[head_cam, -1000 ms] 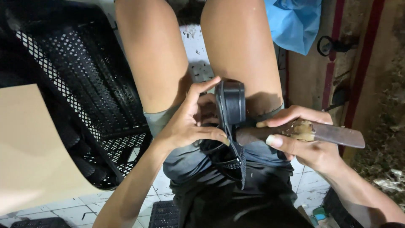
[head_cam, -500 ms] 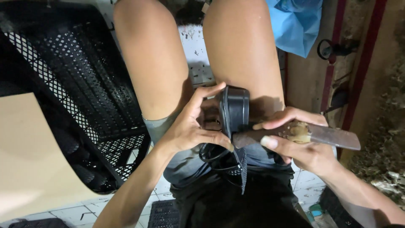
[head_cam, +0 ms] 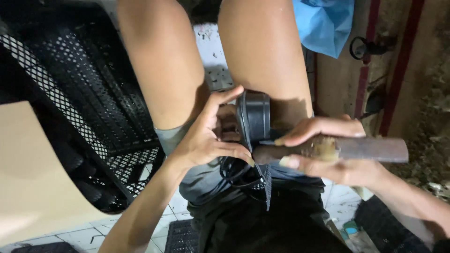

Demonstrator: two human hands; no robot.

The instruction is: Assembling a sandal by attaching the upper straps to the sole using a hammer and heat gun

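A white tiled floor (head_cam: 213, 75) with grey specks shows between the person's bare knees at the top centre of the frame and again along the bottom left. A black mesh crate (head_cam: 79, 117) fills the upper left, with a plain tan board (head_cam: 33, 187) below it at the left edge. At the upper right a crumpled blue plastic bag (head_cam: 323, 21) lies against a brownish wall with red upright strips (head_cam: 398, 65), and rough, dirty ground runs down the far right edge.

In the middle of the frame, resting on the lap, the left hand (head_cam: 206, 140) is wrapped around a black, rounded device (head_cam: 255, 115), its thumb and fingers pressed to the side and lower edge. A thin black cord (head_cam: 236, 173) loops beneath it over dark shorts. The right hand (head_cam: 328, 150) is closed around a brown, worn tool with a flat blade (head_cam: 370, 149) that points toward the right edge; its near end meets the lower part of the black device. The two hands sit close together, almost touching.
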